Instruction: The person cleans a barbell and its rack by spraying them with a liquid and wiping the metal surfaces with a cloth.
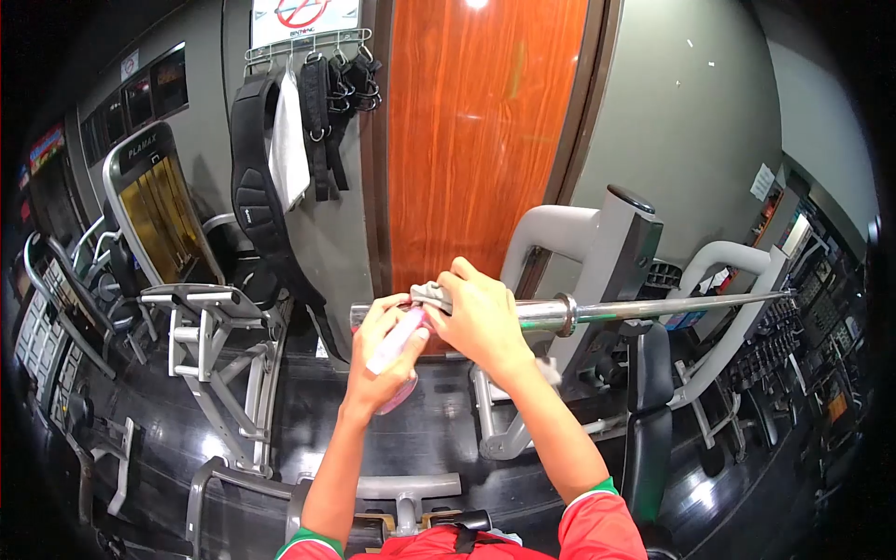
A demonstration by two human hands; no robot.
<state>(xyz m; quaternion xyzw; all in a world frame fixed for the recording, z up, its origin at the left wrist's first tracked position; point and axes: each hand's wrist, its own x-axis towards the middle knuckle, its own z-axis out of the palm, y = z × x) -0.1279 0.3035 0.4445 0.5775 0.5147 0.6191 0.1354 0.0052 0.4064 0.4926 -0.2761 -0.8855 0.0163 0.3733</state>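
Observation:
A chrome barbell [672,306] lies across the view, its thick sleeve end toward my hands and its collar just right of them. My right hand [481,317] is closed on a grey cloth [431,297], which is pressed against the top of the sleeve. Below and left of it, my left hand [378,345] grips a pink and white spray bottle [399,343], tilted, with its pinkish translucent body showing under the palm. Both hands are close together at the sleeve's end. Fingers hide part of the cloth and the bottle.
A grey rack [607,280] with a black pad [651,373] stands under the barbell. At left are a weight machine [154,201] and a metal frame [219,345]. Belts and straps [257,187] hang beside a wooden door [476,121]. Dumbbells line the far right.

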